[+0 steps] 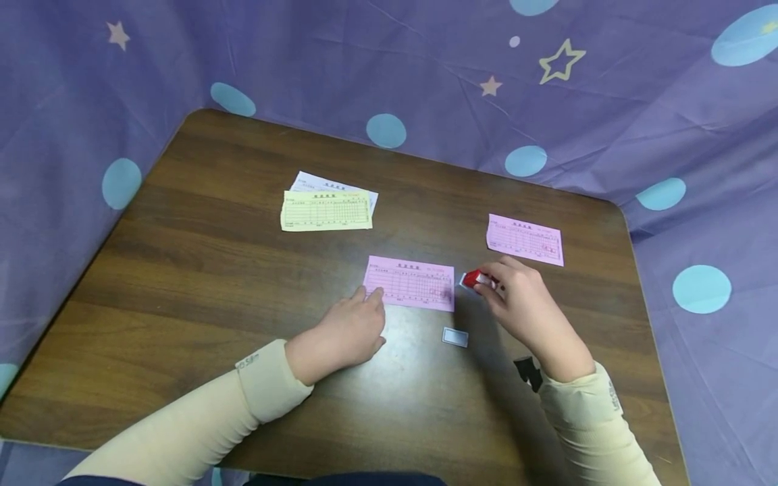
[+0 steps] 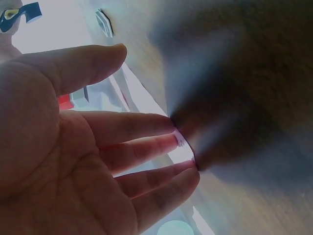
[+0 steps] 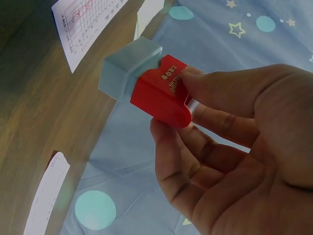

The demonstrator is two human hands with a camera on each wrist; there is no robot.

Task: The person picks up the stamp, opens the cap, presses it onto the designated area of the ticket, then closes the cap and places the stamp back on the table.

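My right hand [image 1: 519,297] pinches a red stamp [image 3: 164,93] between thumb and fingers, just right of the middle pink receipt slip. The stamp has gold lettering and a pale, see-through end. In the head view, the red stamp [image 1: 472,278] is held above the table. My left hand [image 1: 343,331] rests its fingertips on the lower left part of the pink slip [image 1: 407,270], its fingers fairly straight in the left wrist view. Faint red marks show at that slip's right side. A small white rectangular piece with a dark border [image 1: 454,337] lies below the slip.
Another pink slip [image 1: 525,236] with a red mark lies at the right. Farther left, a yellow slip [image 1: 327,210] overlaps a white slip [image 1: 334,182]. A purple patterned cloth [image 1: 304,67] hangs around the wooden table [image 1: 182,283]. A black object [image 1: 527,372] shows by the right wrist.
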